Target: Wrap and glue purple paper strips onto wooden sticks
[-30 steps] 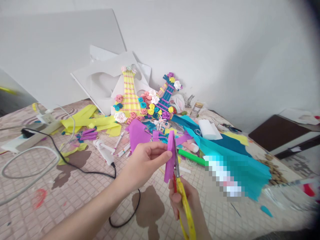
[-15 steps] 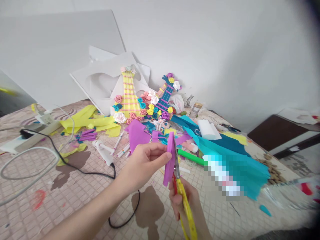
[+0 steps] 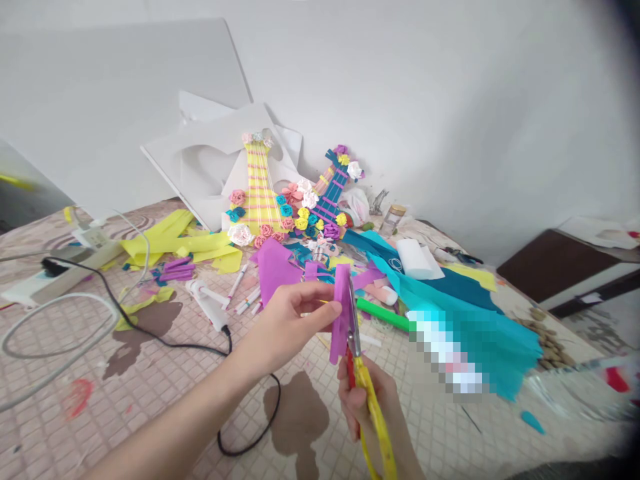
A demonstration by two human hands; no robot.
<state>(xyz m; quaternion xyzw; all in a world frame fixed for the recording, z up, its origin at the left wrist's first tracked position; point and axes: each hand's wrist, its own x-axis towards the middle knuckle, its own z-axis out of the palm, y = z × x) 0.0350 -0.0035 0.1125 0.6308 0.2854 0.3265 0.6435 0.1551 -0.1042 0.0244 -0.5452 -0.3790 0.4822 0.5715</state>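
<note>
Between the thumb and fingers of my left hand (image 3: 295, 317) is a folded strip of purple crepe paper (image 3: 342, 313), held upright above the table. My right hand (image 3: 373, 393) grips scissors (image 3: 374, 420) with yellow and red handles. The blades point up and away from me, alongside the right edge of the strip; whether they touch it I cannot tell. Behind the strip lies a larger purple crepe sheet (image 3: 274, 267). A green stick (image 3: 383, 313) rests to the right of the blades.
Two flower-trimmed paper guitars, one yellow (image 3: 260, 193) and one blue (image 3: 331, 197), lean at the back. A white glue gun (image 3: 207, 303) with a black cord lies left. Turquoise crepe paper (image 3: 480, 333) spreads right. A power strip (image 3: 60, 277) sits far left.
The purple strip has turned slightly and shows a wider face. The scissors have shifted a little to the right; both hands keep their hold.
</note>
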